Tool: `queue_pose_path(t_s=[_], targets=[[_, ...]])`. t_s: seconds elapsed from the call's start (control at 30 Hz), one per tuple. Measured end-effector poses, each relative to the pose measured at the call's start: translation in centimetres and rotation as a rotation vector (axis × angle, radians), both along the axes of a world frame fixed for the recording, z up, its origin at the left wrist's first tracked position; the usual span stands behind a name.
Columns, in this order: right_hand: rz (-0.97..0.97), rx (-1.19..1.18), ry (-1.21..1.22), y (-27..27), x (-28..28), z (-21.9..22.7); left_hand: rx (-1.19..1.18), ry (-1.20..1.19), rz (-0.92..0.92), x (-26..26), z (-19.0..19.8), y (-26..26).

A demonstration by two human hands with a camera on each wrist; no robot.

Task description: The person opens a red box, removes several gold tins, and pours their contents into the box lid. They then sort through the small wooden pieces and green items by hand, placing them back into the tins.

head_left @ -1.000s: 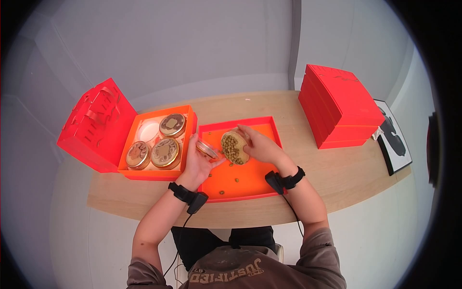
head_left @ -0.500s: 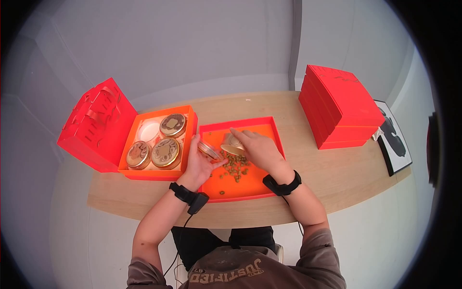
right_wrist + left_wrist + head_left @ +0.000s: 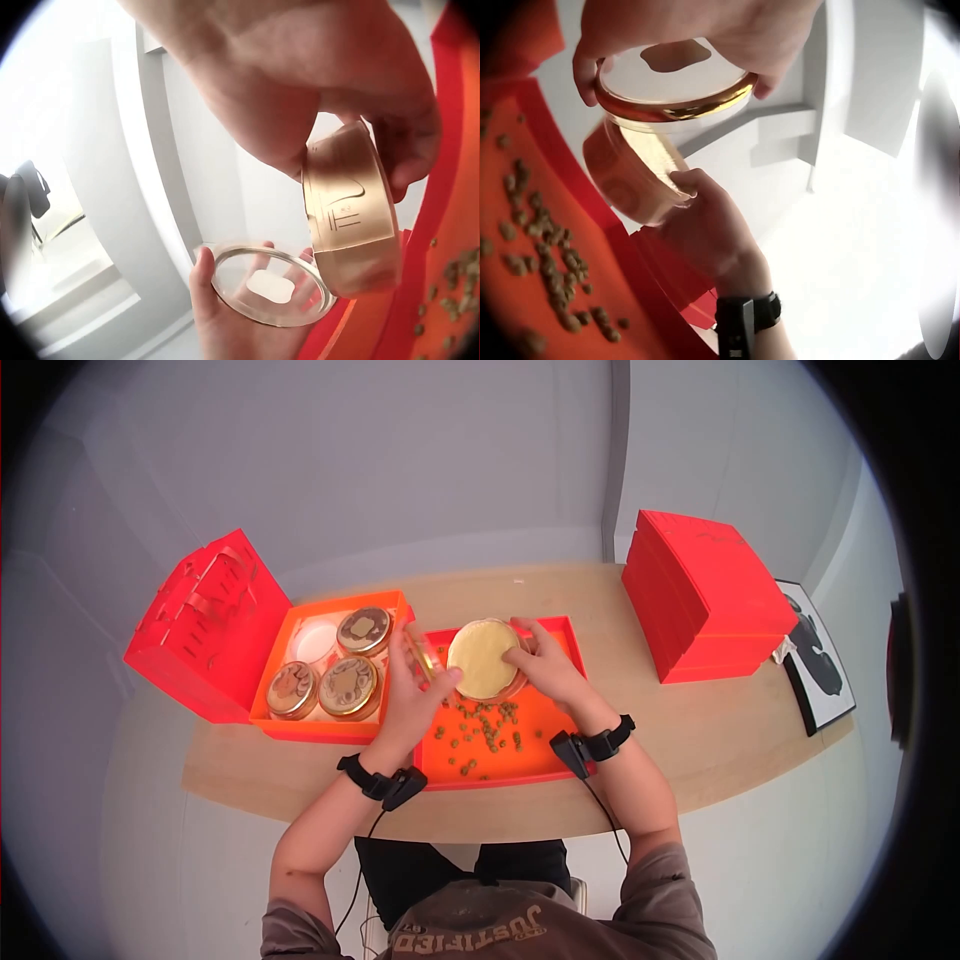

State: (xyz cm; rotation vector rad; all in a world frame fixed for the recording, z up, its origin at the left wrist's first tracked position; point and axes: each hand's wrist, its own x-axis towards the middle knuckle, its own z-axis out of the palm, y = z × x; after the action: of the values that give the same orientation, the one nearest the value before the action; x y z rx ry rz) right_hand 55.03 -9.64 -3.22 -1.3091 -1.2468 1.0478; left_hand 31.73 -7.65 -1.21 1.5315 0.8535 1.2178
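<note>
My right hand (image 3: pixel 558 672) grips a round tub (image 3: pixel 484 659) by its side, thumb over the rim; its pale inside faces up in the head view. In the right wrist view the tub (image 3: pixel 352 210) shows a gold printed side. My left hand (image 3: pixel 405 705) holds a clear, gold-rimmed lid (image 3: pixel 424 657) by its edges, close to the tub's left; the lid (image 3: pixel 676 109) shows larger in the left wrist view. Small green-brown pieces (image 3: pixel 490 732) lie scattered below on the orange floor of a red tray (image 3: pixel 548 760).
An orange-red box (image 3: pixel 262 705) at the left holds several lidded round tubs (image 3: pixel 348 686) and one white round recess. Behind it leans a red bag-like cover (image 3: pixel 215 620). Stacked red boxes (image 3: pixel 700 595) and a framed picture (image 3: pixel 820 660) stand at the right.
The tub, first full of the small pieces, was tipped over the tray and is now turned back up without them. The pieces lie spread below. My left hand has turned, with the lid more upright.
</note>
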Motion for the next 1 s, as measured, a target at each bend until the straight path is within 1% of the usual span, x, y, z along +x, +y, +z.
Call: queue_pose_path(t_s=[0.03,0.07,0.13,0.17,0.23,0.27,0.33,0.37,0.43,0.53,0.67,0.73,0.83,1.0], targets=[[0.039,-0.113,0.111,-0.3,-0.2,0.7,0.230,0.227,-0.005,-0.2,0.1,0.2],[0.040,-0.112,0.111,-0.5,-0.3,1.3,0.231,0.227,-0.004,-0.4,0.3,0.3],[0.190,-0.200,0.375,-0.9,-0.8,2.2,0.629,0.766,-0.004,-0.3,3.1,-0.8],[0.194,-0.199,0.373,-0.9,-1.0,2.2,0.629,0.766,0.000,-0.2,3.7,-1.0],[0.289,-0.286,0.513,-0.9,-1.4,1.9,0.619,0.922,-0.045,0.3,4.4,-1.4],[0.290,-0.283,0.512,-1.0,-1.5,2.0,0.622,0.922,-0.043,0.4,4.7,-1.6],[0.437,-0.269,0.559,-1.3,-2.0,2.2,0.556,0.940,-0.144,0.6,5.1,-1.7],[0.434,-0.265,0.559,-1.5,-2.3,2.3,0.560,0.940,-0.146,0.6,5.0,-1.5],[0.413,-0.298,0.664,-2.0,-3.0,2.7,0.536,0.972,-0.198,0.8,4.5,-1.3],[0.436,-0.297,0.723,-1.6,-3.0,1.7,0.560,0.988,-0.183,0.8,4.4,-1.4],[0.425,-0.321,0.744,-1.7,-3.2,1.4,0.562,1.013,-0.181,1.0,4.4,-1.4],[0.414,-0.325,0.741,-1.5,-3.3,1.3,0.505,0.989,-0.214,0.9,4.5,-1.3],[0.398,-0.328,0.749,-2.0,-3.6,2.2,0.472,1.035,-0.239,0.7,4.8,-1.2],[0.371,-0.322,0.721,-2.1,-3.9,2.0,0.478,0.985,-0.250,0.5,3.8,-0.8]])
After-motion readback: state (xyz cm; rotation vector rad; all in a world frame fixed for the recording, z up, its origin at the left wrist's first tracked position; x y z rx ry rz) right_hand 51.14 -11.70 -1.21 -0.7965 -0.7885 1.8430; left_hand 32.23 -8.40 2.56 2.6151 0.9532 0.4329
